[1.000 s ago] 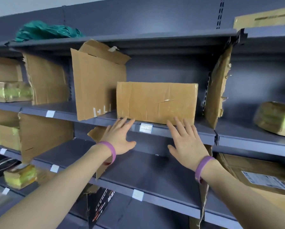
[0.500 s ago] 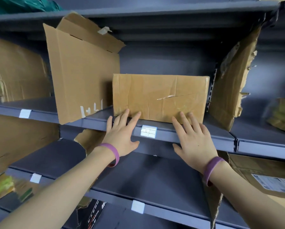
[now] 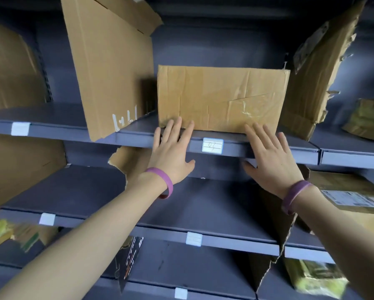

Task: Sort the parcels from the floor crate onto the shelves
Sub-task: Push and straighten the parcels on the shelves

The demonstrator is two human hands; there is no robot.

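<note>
Forearms rise from below, a purple wristband [image 3: 164, 183] on each. Left hand [image 3: 170, 153] and right hand [image 3: 272, 162] lie flat over the front lip of the grey-blue metal shelf [image 3: 138, 137], fingers [image 3: 177, 129] straight and slightly spread, with a white paper label [image 3: 212, 145] between them. Just beyond the fingertips, touching them, stands the creased brown cardboard parcel [image 3: 220, 98] — upright on that shelf.

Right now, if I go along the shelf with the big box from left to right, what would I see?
In order: flat cardboard sheet → tall leaning cardboard → box → torn cardboard → wrapped parcel.
</note>
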